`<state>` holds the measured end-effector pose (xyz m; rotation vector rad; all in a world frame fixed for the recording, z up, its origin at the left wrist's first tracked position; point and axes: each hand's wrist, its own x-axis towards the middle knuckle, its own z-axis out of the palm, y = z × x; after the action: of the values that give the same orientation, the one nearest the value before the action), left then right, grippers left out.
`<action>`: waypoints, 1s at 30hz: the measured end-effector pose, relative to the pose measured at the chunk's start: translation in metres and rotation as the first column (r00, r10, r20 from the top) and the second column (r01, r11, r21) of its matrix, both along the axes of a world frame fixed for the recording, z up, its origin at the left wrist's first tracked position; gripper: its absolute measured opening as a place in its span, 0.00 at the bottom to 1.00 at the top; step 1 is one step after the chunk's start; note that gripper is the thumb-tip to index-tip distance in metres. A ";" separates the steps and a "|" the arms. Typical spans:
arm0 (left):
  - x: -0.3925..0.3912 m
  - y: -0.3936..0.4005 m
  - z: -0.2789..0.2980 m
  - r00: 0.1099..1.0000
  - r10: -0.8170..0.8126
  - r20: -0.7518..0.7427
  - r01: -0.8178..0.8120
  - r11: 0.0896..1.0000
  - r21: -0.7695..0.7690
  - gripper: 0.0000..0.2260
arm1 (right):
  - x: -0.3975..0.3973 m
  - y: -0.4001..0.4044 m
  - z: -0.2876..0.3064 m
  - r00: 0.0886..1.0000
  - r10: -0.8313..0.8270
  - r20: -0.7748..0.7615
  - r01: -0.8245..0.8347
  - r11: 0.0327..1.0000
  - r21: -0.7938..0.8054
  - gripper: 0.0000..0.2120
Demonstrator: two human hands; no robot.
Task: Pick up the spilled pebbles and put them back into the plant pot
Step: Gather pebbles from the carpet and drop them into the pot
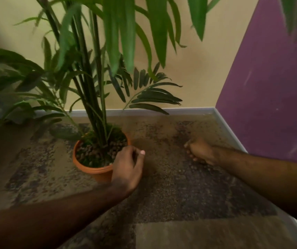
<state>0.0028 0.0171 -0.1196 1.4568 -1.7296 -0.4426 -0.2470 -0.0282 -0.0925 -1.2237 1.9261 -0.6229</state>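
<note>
This looks like an indoor room corner, a home or office. A mottled brown and beige patterned carpet (171, 194) covers the floor, and a terracotta-orange plastic plant pot (92, 170) holding a tall green palm stands on it. Behind the pot rises a cream painted wall (198, 69) edged by a grey skirting board (180, 110); right of the pot, a purple wall (270, 87) meets it.

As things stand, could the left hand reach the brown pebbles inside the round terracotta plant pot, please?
Probably yes. The left hand is already at the round terracotta plant pot, at its right rim, and the brown pebbles lie open on that side; the green plant stems rise further back.
</note>
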 end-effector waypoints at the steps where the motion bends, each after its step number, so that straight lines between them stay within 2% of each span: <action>1: -0.007 -0.003 -0.006 0.999 -0.019 0.039 0.018 1.000 0.009 0.08 | -0.008 0.001 -0.004 0.997 0.021 -0.073 -0.023 0.999 -0.025 0.11; 3: -0.017 -0.009 -0.020 0.991 -0.062 0.120 0.056 0.997 0.052 0.06 | -0.026 0.003 -0.010 0.981 0.114 -0.160 -0.118 0.993 -0.017 0.13; 7: -0.035 -0.019 -0.050 0.933 -0.185 0.308 0.128 0.973 0.194 0.13 | -0.061 0.011 -0.023 0.925 0.296 -0.238 -0.280 0.955 0.100 0.06; 14: -0.080 -0.026 -0.092 0.833 -0.387 0.396 0.228 0.892 0.391 0.25 | -0.118 0.024 -0.054 0.775 0.476 -0.415 -0.446 0.878 0.174 0.11; 17: -0.105 -0.025 -0.107 0.798 -0.449 0.402 0.304 0.876 0.375 0.26 | -0.141 0.029 -0.067 0.743 0.486 -0.460 -0.459 0.870 0.178 0.13; 20: -0.127 -0.028 -0.119 0.754 -0.506 0.419 0.384 0.857 0.345 0.25 | -0.156 0.035 -0.083 0.733 0.447 -0.513 -0.461 0.881 0.109 0.16; 25: -0.164 -0.048 -0.124 0.696 -0.512 0.504 0.415 0.859 0.299 0.27 | -0.159 0.038 -0.109 0.709 0.394 -0.586 -0.460 0.887 0.039 0.19; 28: -0.187 -0.060 -0.127 0.657 -0.530 0.537 0.422 0.848 0.321 0.26 | -0.155 0.033 -0.116 0.681 0.381 -0.625 -0.476 0.879 0.017 0.22; 30: -0.198 -0.066 -0.132 0.593 -0.591 0.547 0.444 0.807 0.390 0.25 | -0.152 0.030 -0.119 0.700 0.344 -0.626 -0.451 0.892 -0.013 0.25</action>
<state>-0.1956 -0.0490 -0.2514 1.2949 -2.7989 -0.4641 -0.3988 0.0018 -0.2115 -2.0840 2.0170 -0.1481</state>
